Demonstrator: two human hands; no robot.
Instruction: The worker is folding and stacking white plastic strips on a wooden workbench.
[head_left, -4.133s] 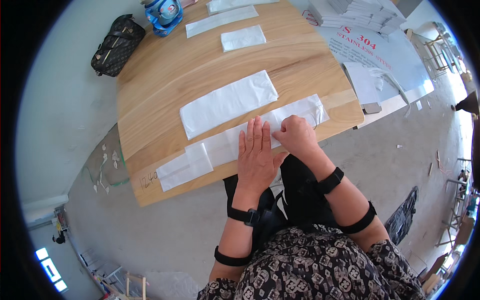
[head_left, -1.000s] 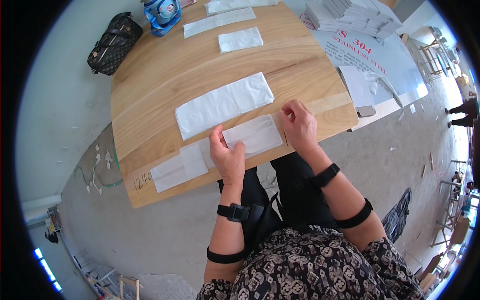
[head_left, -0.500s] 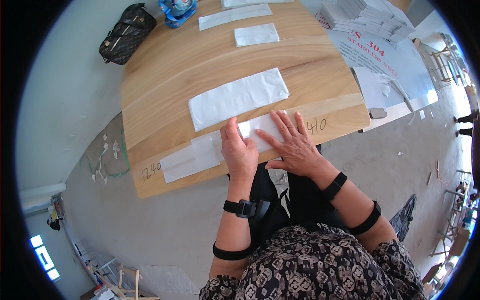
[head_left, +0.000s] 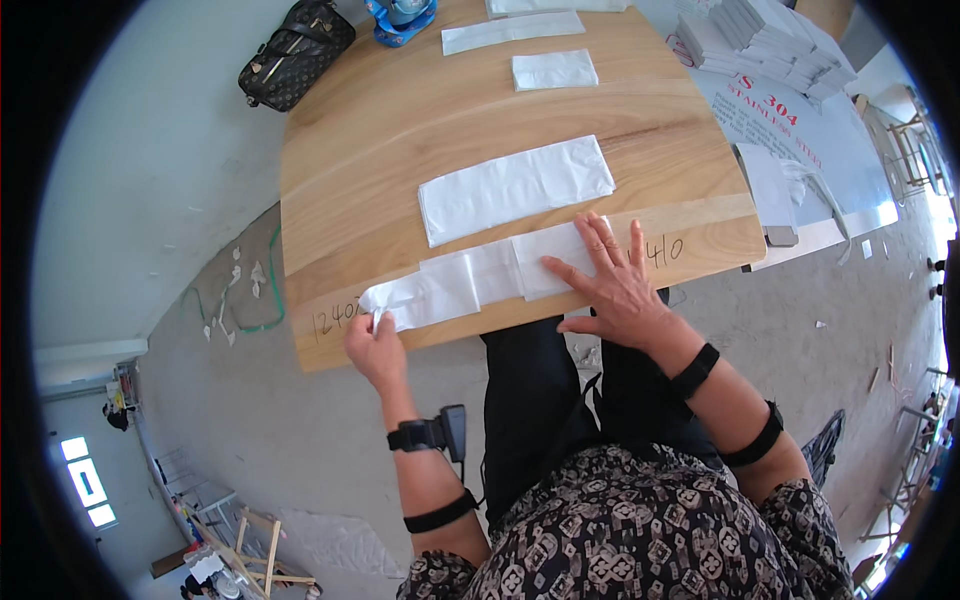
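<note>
A long white strip of folded thin sheet (head_left: 497,272), plastic or paper, lies along the near edge of the wooden table, its overlapping layers showing as steps. My left hand (head_left: 377,350) pinches the strip's left end, which is lifted and curled a little between thumb and fingers. Over the right end, my right hand (head_left: 622,290) rests flat with its fingers spread, pressing the sheet to the wood. Just beyond the strip lies a wider stack of folded white sheets (head_left: 516,190), which neither hand touches.
Smaller folded white pieces (head_left: 555,70) lie farther back on the wooden table (head_left: 370,170). A dark patterned handbag (head_left: 297,55) and a blue object (head_left: 403,20) stand at the far left. To the right, stacks of white flat boxes (head_left: 765,45) sit on another surface.
My left hand has moved left from the strip's middle to its left end and now pinches it there. My right hand stays spread on the right end. The view has shifted slightly.
</note>
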